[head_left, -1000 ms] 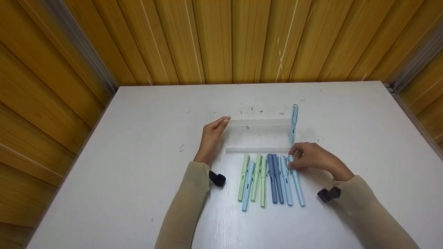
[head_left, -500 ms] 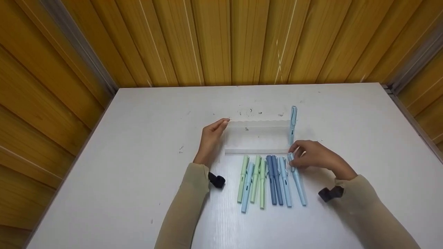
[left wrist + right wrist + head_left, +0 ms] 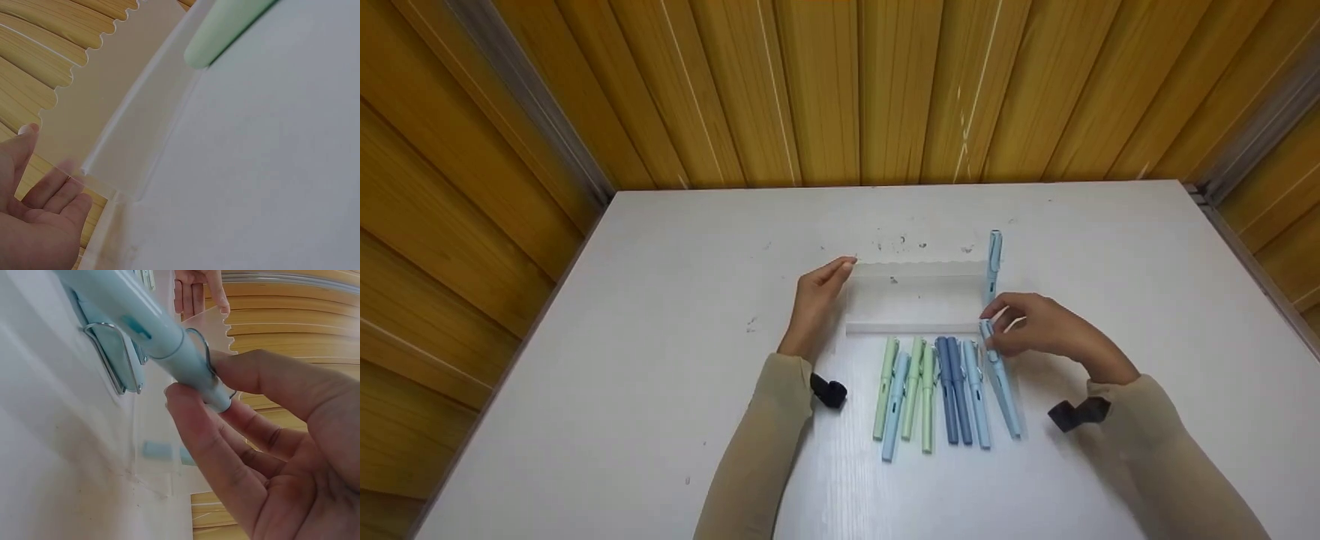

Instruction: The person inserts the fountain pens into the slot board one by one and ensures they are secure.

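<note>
A clear pen stand (image 3: 915, 328) with a scalloped back edge stands mid-table. My left hand (image 3: 819, 304) holds its left end, fingertips at the back panel (image 3: 84, 112), some seen through the plastic. One light blue pen (image 3: 994, 255) stands upright at the stand's right end. Between thumb and fingers, my right hand (image 3: 1035, 330) pinches another light blue pen (image 3: 163, 343) by its capped end, near the metal clip. That pen slants, cap raised by the stand's front right corner, its other end toward me.
In front of the stand lie several pens side by side: green pens (image 3: 884, 390), light blue pens (image 3: 895, 409) and dark blue pens (image 3: 947, 394). The white table (image 3: 697, 300) ends at a yellow wood-look wall (image 3: 825, 90).
My right hand has lifted the capped end of the rightmost light blue pen and moved it slightly away from me toward the stand. The left hand stays at the stand's left end.
</note>
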The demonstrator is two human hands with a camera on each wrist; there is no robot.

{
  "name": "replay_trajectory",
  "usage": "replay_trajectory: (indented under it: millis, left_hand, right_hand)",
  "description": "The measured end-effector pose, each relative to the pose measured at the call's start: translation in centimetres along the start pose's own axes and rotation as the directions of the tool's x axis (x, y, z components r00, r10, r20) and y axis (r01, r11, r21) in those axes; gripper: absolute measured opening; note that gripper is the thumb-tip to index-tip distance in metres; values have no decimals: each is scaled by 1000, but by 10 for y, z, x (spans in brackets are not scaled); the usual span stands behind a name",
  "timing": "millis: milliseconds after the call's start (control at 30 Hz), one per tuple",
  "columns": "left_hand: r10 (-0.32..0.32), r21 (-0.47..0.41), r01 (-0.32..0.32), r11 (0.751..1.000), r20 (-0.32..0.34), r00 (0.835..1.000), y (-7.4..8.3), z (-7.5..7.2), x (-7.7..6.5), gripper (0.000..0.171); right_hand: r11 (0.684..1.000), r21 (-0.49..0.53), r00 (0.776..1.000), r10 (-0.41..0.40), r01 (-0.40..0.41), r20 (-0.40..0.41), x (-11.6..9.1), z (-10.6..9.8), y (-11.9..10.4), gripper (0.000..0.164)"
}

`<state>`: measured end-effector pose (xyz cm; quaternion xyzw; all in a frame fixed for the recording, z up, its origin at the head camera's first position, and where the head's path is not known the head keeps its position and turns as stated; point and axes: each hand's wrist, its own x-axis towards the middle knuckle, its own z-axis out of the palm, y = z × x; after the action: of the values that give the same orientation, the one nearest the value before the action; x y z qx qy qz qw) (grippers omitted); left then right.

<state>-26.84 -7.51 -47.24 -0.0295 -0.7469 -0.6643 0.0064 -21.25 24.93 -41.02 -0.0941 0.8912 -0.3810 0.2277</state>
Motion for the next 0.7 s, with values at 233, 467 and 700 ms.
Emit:
replay_trajectory:
  millis: [233,467,700]
  left_hand:
    - [27,-3,-27,1000,11,1000,-1,-1,0,39]
    - [9,1,-9,1000,6,1000,-2,-2,0,38]
    - [6,2,-6,1000,12,1000,-2,-2,0,39]
  right_hand:
    - [1000,17,1000,-13,13,-29,1,-6,-5,45]
    - [999,19,997,-38,40,-72,2,-10,-10,49]
    - [993,78,991,-85,93,-103,2,-16,-15,45]
